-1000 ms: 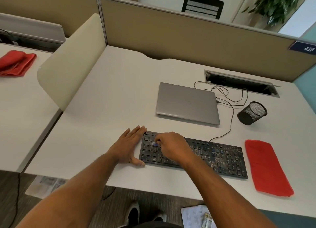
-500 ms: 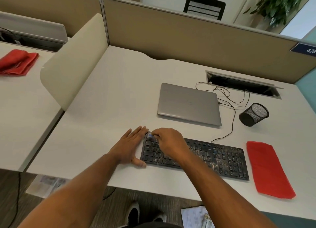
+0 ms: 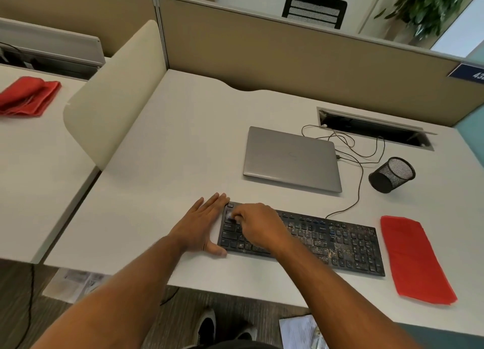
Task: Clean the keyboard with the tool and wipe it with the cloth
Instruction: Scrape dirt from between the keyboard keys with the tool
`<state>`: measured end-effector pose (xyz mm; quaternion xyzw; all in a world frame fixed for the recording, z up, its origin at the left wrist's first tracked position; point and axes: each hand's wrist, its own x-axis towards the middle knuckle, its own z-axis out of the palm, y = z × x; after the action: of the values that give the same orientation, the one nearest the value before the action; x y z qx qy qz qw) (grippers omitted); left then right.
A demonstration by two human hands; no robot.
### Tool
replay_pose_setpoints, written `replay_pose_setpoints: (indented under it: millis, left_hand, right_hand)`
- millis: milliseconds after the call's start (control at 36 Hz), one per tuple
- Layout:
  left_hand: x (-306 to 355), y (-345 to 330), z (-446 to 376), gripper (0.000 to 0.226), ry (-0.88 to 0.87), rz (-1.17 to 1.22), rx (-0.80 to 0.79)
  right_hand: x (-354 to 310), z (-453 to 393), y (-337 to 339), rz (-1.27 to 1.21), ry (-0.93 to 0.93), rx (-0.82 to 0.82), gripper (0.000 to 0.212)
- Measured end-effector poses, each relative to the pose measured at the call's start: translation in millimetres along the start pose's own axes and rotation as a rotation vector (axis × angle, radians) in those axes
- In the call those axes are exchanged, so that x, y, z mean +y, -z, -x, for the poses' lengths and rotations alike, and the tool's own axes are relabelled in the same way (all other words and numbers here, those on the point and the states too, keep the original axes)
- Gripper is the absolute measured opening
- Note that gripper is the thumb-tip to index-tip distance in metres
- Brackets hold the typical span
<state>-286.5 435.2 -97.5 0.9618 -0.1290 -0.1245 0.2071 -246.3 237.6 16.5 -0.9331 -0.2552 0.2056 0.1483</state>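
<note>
Near the desk's (image 3: 162,181) front edge, the left hand (image 3: 201,225) lies flat, fingers straight, against the keyboard's (image 3: 340,241) left end; the right hand (image 3: 258,225) pinches a small blurred tool (image 3: 230,216) on the keys.

Only readable text: white digits "43" cut off by the frame edge, on a dark blue plate (image 3: 468,74) fixed to the tan partition (image 3: 314,60) at far right. Laptop lid (image 3: 290,157) has a faint round logo at centre, not readable. Keyboard (image 3: 340,244) key legends too small and blurred to read.
</note>
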Motion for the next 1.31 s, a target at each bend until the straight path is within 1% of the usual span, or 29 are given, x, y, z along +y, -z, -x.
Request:
replay_pose_setpoints:
  millis: [56,167,306,444,528,583,639,722,833,944,1000,1083,1139,1194,1250,1306]
  left_hand:
    - [-0.1,0.2,0.0,0.147,0.001,-0.007,0.000]
    - [-0.9,-0.5,0.3,0.146,-0.002,-0.010,0.000]
    - [-0.3,0.0,0.7,0.146,-0.004,-0.002,0.007]
    - [0.7,0.8,0.9,0.147,-0.001,0.013,0.012]
    - [-0.1,0.6,0.4,0.147,0.001,0.013,0.013]
    - [-0.1,0.4,0.2,0.148,0.001,0.012,0.012]
    - [-0.3,0.1,0.2,0.148,-0.001,0.008,0.011]
    - [-0.2,-0.1,0.0,0.147,-0.007,0.002,0.008]
    - [0.3,-0.1,0.6,0.147,-0.011,-0.002,0.007]
    - [-0.3,0.3,0.0,0.148,-0.011,0.003,0.017]
    - [-1.2,-0.3,0.4,0.147,-0.010,0.003,0.016]
    - [-1.0,-0.9,0.4,0.147,-0.015,-0.005,0.013]
    - [-1.0,-1.3,0.1,0.147,-0.020,-0.013,0.013]
    - [-1.0,-1.4,0.4,0.146,-0.020,-0.016,0.008]
    - [-1.2,-1.3,0.5,0.146,-0.019,-0.015,0.003]
    - [-1.5,-1.2,-0.1,0.146,-0.018,-0.006,0.008]
  right_hand:
    - [-1.9,-0.1,2.0,-0.034,0.001,0.001,0.022]
    - [-4.4,-1.3,4.8,-0.059,-0.004,0.104,0.025]
    - [-6.1,1.4,-0.6,-0.001,0.007,0.009,0.027]
    - [1.4,3.2,6.8,0.179,0.006,0.062,0.028]
    - [5.4,4.7,11.7,0.282,-0.021,0.074,0.022]
    - [5.3,3.9,14.0,0.235,-0.032,0.092,0.021]
    - [-0.3,2.5,14.8,0.124,-0.017,0.104,0.023]
    - [-7.7,0.7,8.9,0.035,0.031,0.074,0.027]
    - [-5.1,3.7,1.3,0.132,0.016,0.063,0.031]
    - [2.7,4.6,10.0,0.281,-0.013,0.074,0.021]
    - [4.5,2.4,14.3,0.247,-0.012,0.084,0.021]
    - [-2.0,0.0,16.0,0.101,0.000,0.075,0.023]
    - [-6.8,0.1,10.6,0.045,0.025,0.056,0.025]
    - [-10.0,2.0,2.9,0.046,0.040,0.034,0.025]
    - [-8.3,3.2,-1.1,0.073,0.027,0.054,0.028]
    - [-4.5,4.3,1.9,0.144,0.009,0.066,0.030]
